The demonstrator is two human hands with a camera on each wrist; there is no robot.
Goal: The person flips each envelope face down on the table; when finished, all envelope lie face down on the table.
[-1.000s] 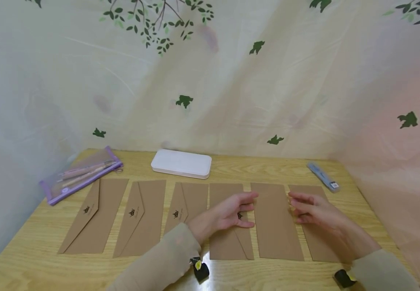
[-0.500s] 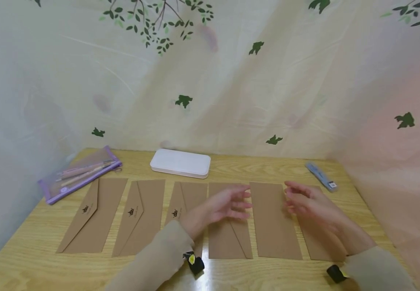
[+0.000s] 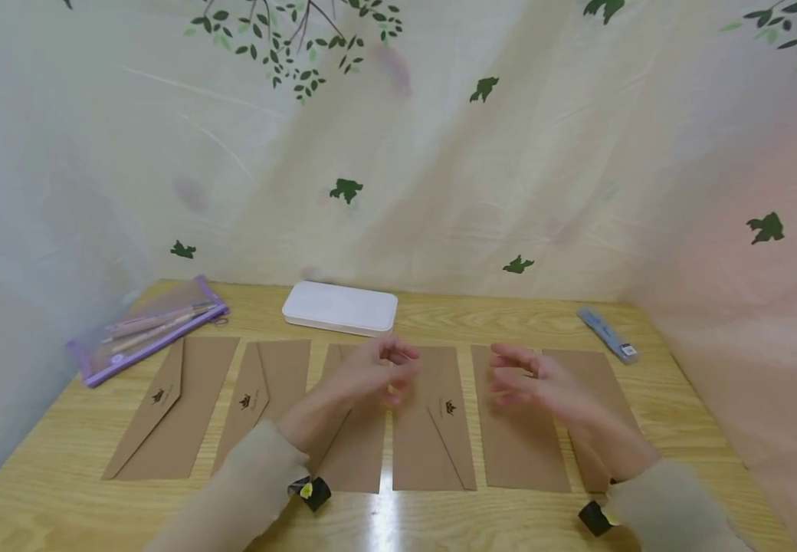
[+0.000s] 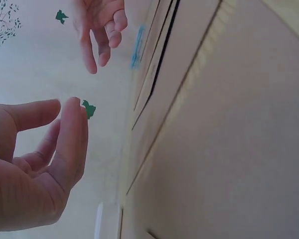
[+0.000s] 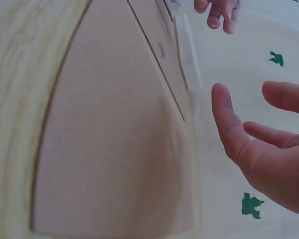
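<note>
Several brown paper envelopes lie in a row across the wooden table. My left hand (image 3: 364,373) hovers over the third envelope from the left (image 3: 360,452), fingertips reaching to the fourth envelope (image 3: 426,452), whose flap and crown print face up. Loosely bent fingers with nothing between them show in the left wrist view, on the left hand (image 4: 40,174). Above the plain fifth envelope (image 3: 523,460) is my right hand (image 3: 543,386), also holding nothing. The right wrist view shows the right hand (image 5: 269,149) raised off the paper, thumb and fingers apart. The sixth envelope (image 3: 588,376) is partly hidden by the right forearm.
At the back left lies a purple-edged clear pouch (image 3: 143,330) with pens inside. A white flat case (image 3: 339,307) sits at the back middle, and a small blue packet (image 3: 607,334) at the back right. A printed curtain (image 3: 412,192) encloses the table (image 3: 440,521).
Both hands have moved left: the left from the fourth envelope to the third, the right from the sixth toward the fifth. The fourth envelope's crown print is now uncovered. The envelopes stay in place.
</note>
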